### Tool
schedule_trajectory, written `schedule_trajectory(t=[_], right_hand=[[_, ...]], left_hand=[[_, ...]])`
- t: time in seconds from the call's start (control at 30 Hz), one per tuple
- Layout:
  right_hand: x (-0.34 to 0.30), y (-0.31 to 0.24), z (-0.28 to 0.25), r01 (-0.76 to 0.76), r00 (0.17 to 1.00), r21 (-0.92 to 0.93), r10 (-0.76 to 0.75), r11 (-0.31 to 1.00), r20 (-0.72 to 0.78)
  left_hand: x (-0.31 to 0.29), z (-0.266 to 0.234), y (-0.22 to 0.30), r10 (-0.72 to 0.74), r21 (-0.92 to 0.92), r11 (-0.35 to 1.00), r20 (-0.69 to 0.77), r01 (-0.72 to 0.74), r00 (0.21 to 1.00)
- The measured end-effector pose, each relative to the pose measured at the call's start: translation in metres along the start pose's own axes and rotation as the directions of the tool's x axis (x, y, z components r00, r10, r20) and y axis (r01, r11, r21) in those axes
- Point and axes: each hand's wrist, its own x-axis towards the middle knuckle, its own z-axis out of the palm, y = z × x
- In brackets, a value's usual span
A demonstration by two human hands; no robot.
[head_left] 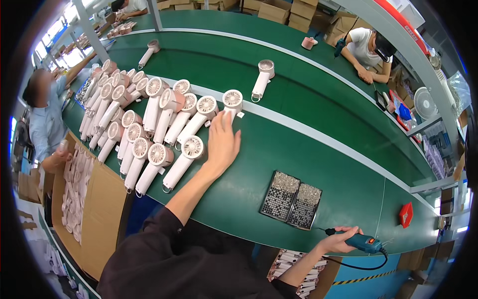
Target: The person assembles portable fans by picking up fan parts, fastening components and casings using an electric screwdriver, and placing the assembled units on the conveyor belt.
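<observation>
A pale fan (232, 101) lies on a green bench (239, 174) at 12 o'clock from the left hand (222, 144), which partly hides it; whether that grip is closed cannot be told. The right hand (341, 242) has its grip clamped on a teal screwdriver (366, 243), tip toward 9 o'clock. Black trays (293, 200) of metal parts (280, 192) sit at 10 o'clock from the right hand, a red box (406, 215) at 2. More fans (151, 114) crowd between 9 and 10 o'clock from the left.
</observation>
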Motion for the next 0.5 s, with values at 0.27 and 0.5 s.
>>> schedule_trajectory(t=[0.27, 0.5], right_hand=[[-0.011, -0.009, 0.004, -0.070, 0.996, 0.003, 0.070, 0.998, 0.061], [-0.026, -0.005, 0.000, 0.000, 0.994, 0.153, -0.017, 0.988, 0.111]], left_hand=[[0.103, 0.120, 0.006, -0.133, -0.151, 0.979, 0.025, 0.135, 0.991], [0.147, 0.173, -0.006, -0.386, -0.043, 0.902, 0.370, 0.430, 0.845]])
